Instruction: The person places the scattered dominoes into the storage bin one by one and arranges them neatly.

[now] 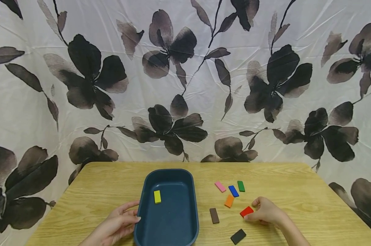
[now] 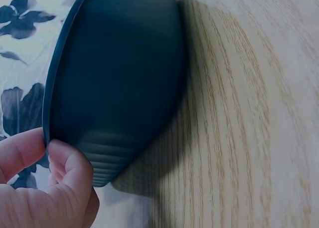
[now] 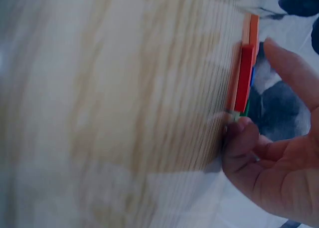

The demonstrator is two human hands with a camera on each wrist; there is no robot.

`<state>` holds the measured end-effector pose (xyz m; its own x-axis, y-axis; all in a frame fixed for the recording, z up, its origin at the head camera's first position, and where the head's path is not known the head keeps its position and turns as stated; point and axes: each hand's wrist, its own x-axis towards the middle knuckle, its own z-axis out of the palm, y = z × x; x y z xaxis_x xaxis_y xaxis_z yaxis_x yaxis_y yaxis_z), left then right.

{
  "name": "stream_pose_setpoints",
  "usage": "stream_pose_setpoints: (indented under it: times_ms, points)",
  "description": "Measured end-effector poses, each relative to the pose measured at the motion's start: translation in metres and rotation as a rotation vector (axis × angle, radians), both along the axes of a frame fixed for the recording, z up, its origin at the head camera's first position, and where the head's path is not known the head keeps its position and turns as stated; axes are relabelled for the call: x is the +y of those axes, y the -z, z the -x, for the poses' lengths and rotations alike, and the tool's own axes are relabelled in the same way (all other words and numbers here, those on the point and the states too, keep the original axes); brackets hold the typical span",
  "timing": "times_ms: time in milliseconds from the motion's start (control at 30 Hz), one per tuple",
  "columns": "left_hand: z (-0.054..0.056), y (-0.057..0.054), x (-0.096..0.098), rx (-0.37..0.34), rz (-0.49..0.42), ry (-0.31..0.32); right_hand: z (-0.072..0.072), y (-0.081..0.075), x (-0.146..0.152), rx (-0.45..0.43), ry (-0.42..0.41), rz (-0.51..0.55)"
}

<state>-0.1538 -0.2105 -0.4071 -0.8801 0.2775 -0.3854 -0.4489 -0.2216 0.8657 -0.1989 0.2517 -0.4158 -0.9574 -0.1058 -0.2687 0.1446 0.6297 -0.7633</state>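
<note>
My left hand holds the left rim of a dark blue plastic tub. In the left wrist view, the left hand has a digit on each side of the tub's rim. A yellow block lies inside the tub. At the right, my right hand is around a flat red block on the table, thumb and finger spread at its edges. The right wrist view shows a gap between the red block and the upper digit of the right hand.
Near the red block lie an orange block, a blue block, a green block and a pink block. A brown block and a black block are nearer the front. Behind the wooden table hangs a flowered cloth.
</note>
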Motion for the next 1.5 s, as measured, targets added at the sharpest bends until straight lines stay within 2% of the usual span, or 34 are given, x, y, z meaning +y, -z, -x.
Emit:
stream_pose_setpoints:
  times_ms: [167, 267, 367, 467, 667, 767, 900, 1133, 1333, 1500]
  points:
    - [0.000, 0.000, 0.000, 0.004, 0.000, 0.001, 0.002, 0.002, -0.012, 0.085, -0.025, -0.191]
    - [0.000, 0.000, 0.000, 0.005, -0.001, 0.004, 0.003, 0.002, -0.015, 0.106, -0.037, -0.240]
    - [0.000, 0.000, -0.001, 0.005, 0.000, 0.004, 0.003, 0.002, -0.017, 0.112, -0.032, -0.235]
    - [0.000, 0.000, -0.001, 0.007, -0.001, 0.002, 0.002, 0.002, -0.015, 0.107, -0.027, -0.181]
    - [-0.001, -0.001, -0.001, 0.006, -0.004, -0.005, 0.002, -0.001, -0.007, 0.062, -0.085, 0.039]
    - [-0.001, -0.001, 0.000, -0.003, -0.001, -0.017, 0.004, -0.003, -0.005, 0.052, -0.119, 0.099]
    - [-0.001, 0.000, 0.000, -0.007, 0.003, -0.023, 0.006, -0.005, -0.006, 0.051, -0.132, 0.129]
    - [-0.001, -0.001, -0.001, 0.003, 0.005, -0.015, 0.008, -0.008, -0.009, 0.062, -0.098, 0.165]
    - [-0.001, -0.001, -0.001, 0.006, -0.001, -0.009, 0.009, -0.009, -0.009, 0.101, -0.123, 0.227]
    - [-0.002, -0.001, 0.000, 0.005, -0.002, -0.008, 0.010, -0.010, -0.009, 0.082, -0.108, 0.257]
